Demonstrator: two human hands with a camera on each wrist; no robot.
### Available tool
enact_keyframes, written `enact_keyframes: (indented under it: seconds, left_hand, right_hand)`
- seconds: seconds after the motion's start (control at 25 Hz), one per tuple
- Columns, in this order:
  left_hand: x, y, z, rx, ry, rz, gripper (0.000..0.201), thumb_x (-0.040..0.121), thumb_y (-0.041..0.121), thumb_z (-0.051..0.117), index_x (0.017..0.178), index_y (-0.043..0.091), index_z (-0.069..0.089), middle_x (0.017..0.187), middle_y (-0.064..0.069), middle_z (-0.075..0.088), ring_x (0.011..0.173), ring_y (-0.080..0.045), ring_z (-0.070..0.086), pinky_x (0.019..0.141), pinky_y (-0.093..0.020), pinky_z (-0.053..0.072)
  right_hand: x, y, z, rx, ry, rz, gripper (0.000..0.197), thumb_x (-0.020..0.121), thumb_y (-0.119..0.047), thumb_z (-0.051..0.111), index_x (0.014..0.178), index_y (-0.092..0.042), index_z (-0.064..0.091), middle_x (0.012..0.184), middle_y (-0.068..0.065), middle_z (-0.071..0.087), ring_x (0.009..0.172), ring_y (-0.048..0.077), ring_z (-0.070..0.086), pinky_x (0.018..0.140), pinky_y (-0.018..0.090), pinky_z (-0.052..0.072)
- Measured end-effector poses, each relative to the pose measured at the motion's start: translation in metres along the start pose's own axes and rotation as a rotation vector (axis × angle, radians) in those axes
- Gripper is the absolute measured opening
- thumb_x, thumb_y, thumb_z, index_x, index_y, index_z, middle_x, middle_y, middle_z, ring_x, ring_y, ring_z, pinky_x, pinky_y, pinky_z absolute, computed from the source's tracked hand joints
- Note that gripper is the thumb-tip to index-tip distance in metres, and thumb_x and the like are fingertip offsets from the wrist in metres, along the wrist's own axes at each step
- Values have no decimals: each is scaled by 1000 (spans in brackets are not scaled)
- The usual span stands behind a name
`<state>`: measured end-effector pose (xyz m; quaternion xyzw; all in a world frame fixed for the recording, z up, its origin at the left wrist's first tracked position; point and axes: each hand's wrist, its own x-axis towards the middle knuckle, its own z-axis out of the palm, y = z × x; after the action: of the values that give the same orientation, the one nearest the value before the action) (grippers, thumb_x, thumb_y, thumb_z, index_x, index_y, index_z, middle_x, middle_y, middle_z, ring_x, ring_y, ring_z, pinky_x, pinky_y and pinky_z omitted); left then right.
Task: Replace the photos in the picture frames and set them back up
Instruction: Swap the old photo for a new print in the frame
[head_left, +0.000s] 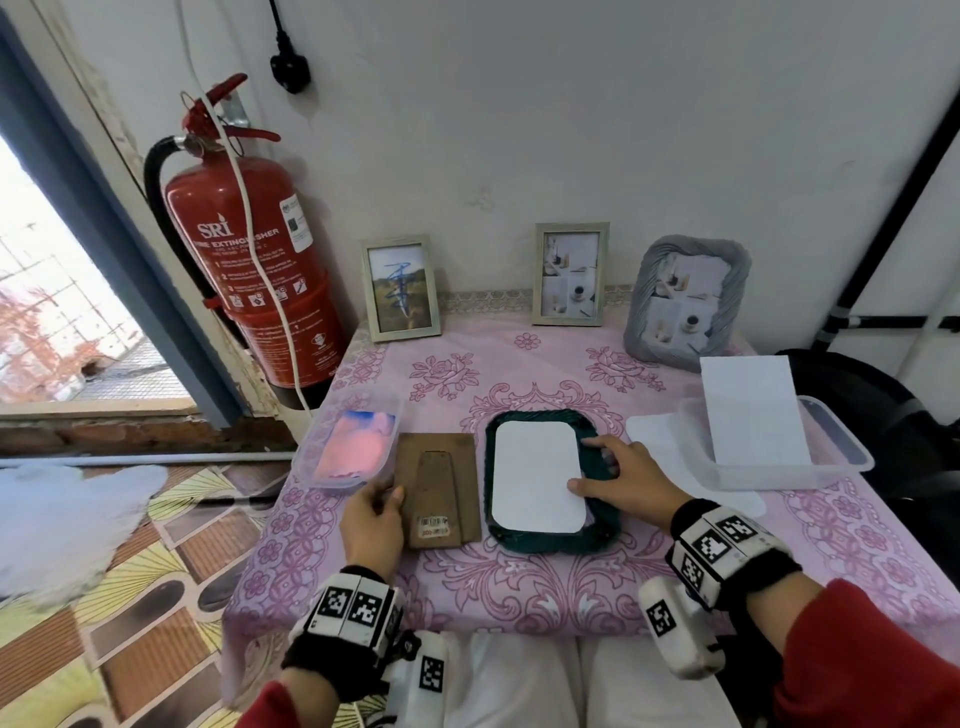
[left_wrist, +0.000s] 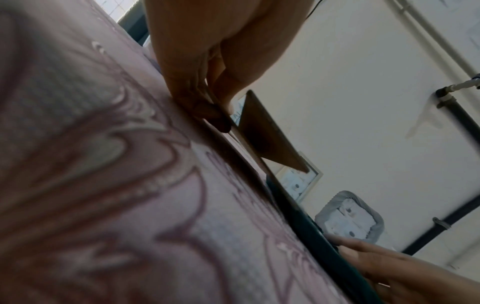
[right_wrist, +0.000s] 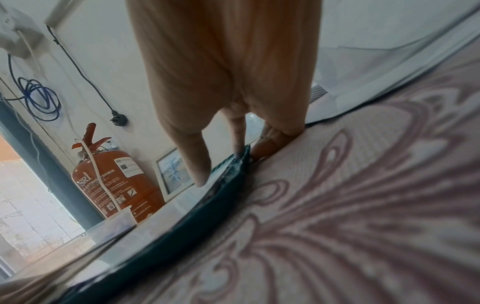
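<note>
Head: right hand (head_left: 621, 488) on dark frame (head_left: 597, 535)

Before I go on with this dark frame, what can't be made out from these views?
- Head view: the white sheet lies blank side up in the dark green frame; its other side is hidden.
- Head view: label text on the brown backing board is too small.
- Left wrist view: the left hand hides its grip on the board.

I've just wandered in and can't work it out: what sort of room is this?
Probably a plain room in a home or small workspace, not a lab: a small table under a pink floral tablecloth, a fire extinguisher on the wall, and patterned vinyl flooring.
</note>
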<state>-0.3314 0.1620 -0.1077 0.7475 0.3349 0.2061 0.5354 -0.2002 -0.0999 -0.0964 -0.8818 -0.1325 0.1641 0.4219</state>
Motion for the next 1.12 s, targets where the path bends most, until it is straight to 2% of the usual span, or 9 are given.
enact_keyframes:
  seconds: [0.08, 0.16, 0.28, 0.36, 0.48, 0.64, 0.8, 1.0, 1.12]
  left_hand:
    - [-2, 1, -1, 51, -9, -11, 32, 91, 1, 51, 123, -3, 56, 118, -20, 62, 111, -31, 57, 95, -31, 41]
    - [-7, 4, 0, 99, -34, 0, 37, 91, 0, 49, 128, -3, 52, 127, -21, 55, 117, -32, 53, 105, -37, 39]
    - [-22, 12, 7, 261, -50, 128, 36, 92, 4, 49, 127, 1, 54, 136, -14, 45, 124, -30, 47, 109, -38, 34]
    - [-32, 19, 12, 382, -36, 253, 33, 92, 9, 52, 124, 7, 58, 135, -8, 48, 124, -26, 47, 106, -36, 34]
    - [-37, 32, 24, 416, -92, 367, 28, 89, 19, 58, 115, 12, 63, 119, -7, 57, 113, -25, 51, 98, -36, 39]
    - [-30, 44, 45, 445, -295, 297, 34, 85, 33, 64, 114, 15, 63, 108, -11, 55, 109, -27, 49, 96, -37, 42]
    - [-25, 45, 59, 658, -357, 269, 48, 83, 50, 61, 120, 20, 59, 111, -10, 58, 112, -26, 44, 96, -38, 40]
    - [-20, 46, 66, 571, -309, 146, 38, 80, 42, 67, 106, 16, 63, 114, -11, 58, 116, -26, 43, 101, -36, 36]
    - [-18, 48, 67, 450, -307, 103, 27, 79, 32, 71, 96, 12, 65, 108, -11, 63, 113, -27, 51, 99, -40, 42]
  right_hand:
    - [0, 0, 0, -14, 2, -9, 66, 74, -29, 77, 132, -20, 46, 123, 16, 43, 104, 18, 44, 100, 33, 39]
    - [0, 0, 0, -21, 1, -16, 66, 74, -27, 77, 132, -20, 47, 123, 16, 43, 102, 17, 44, 98, 31, 38]
    - [-1, 0, 0, -16, -3, -22, 65, 75, -25, 77, 132, -19, 47, 122, 16, 42, 102, 16, 43, 96, 27, 37]
    - [-3, -1, -1, 0, -4, -24, 63, 76, -23, 76, 132, -18, 47, 119, 14, 41, 101, 16, 44, 94, 25, 37]
    - [-7, -1, -5, 48, -28, -43, 60, 77, -16, 74, 132, -14, 49, 112, 10, 41, 96, 15, 45, 88, 22, 38]
    - [-11, -2, -8, 95, -38, -44, 57, 78, -10, 73, 131, -11, 50, 118, 14, 45, 99, 17, 46, 88, 24, 41]
    - [-13, -3, -7, 112, -29, -48, 55, 79, -9, 72, 130, -11, 51, 125, 20, 45, 101, 17, 46, 88, 23, 41]
    - [-13, -1, -10, 130, -54, -51, 56, 78, -10, 73, 129, -14, 52, 127, 19, 45, 107, 21, 49, 95, 26, 44]
    - [-13, 1, -9, 131, -47, -51, 55, 78, -11, 73, 128, -15, 52, 126, 19, 43, 104, 18, 48, 95, 25, 43]
